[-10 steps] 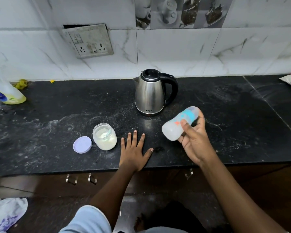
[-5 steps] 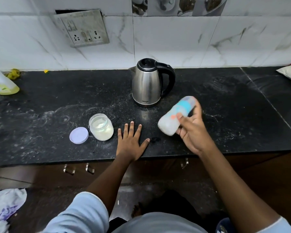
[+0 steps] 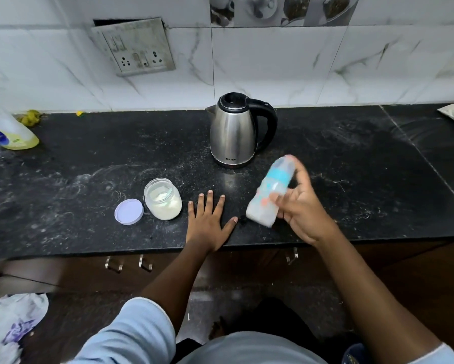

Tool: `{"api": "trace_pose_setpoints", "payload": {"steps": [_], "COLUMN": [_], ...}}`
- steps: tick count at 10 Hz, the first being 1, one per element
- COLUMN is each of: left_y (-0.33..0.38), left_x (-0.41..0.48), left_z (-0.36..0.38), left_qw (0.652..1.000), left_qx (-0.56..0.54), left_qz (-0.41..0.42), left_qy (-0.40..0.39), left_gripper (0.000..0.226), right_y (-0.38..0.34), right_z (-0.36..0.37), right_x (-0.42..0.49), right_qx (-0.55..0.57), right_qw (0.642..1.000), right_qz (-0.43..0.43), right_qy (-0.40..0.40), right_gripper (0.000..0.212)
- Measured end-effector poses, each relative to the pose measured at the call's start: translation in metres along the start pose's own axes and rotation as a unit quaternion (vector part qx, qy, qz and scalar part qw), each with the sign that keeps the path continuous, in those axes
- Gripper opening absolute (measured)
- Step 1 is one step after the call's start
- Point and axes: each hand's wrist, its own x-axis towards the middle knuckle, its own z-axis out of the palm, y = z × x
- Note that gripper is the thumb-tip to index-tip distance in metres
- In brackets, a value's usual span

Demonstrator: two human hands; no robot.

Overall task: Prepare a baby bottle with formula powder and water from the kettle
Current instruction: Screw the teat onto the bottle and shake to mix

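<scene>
A blurred baby bottle (image 3: 269,195) with blue band tilts, held above the tabletop (image 3: 76,179). The steel kettle (image 3: 233,132) stands upright behind it. The open formula jar (image 3: 163,198) sits left, its lilac lid (image 3: 129,212) just beside it.

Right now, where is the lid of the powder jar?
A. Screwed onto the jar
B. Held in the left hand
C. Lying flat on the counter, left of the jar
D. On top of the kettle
C. The lilac lid lies flat on the counter just left of the open jar, while the left hand rests flat and empty beside it.
</scene>
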Motion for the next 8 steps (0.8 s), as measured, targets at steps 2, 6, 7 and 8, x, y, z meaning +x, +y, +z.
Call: {"api": "trace_pose_setpoints", "payload": {"steps": [2,6,7,8], "left_y": [0.000,-0.002,-0.003,-0.004], "left_x": [0.000,0.003,0.003,0.004], "left_z": [-0.001,0.002,0.003,0.004], "left_qw": [1.000,1.000,1.000,1.000], "left_qx": [-0.001,-0.004,-0.002,-0.004], "left_qz": [0.001,0.003,0.002,0.002], "left_qy": [-0.003,0.002,0.002,0.002], "left_gripper": [0.088,0.092,0.092,0.091], "right_y": [0.001,0.011,0.010,0.014], "right_z": [0.000,-0.006,-0.003,-0.005], "right_x": [0.001,0.011,0.008,0.010], "right_qx": [0.021,0.038,-0.033,0.034], "right_qw": [0.999,0.994,0.999,0.998], "right_qz": [-0.012,-0.043,-0.002,-0.015], "right_qy": [0.044,0.094,-0.017,0.054], "right_gripper": [0.088,0.082,0.094,0.086]}}
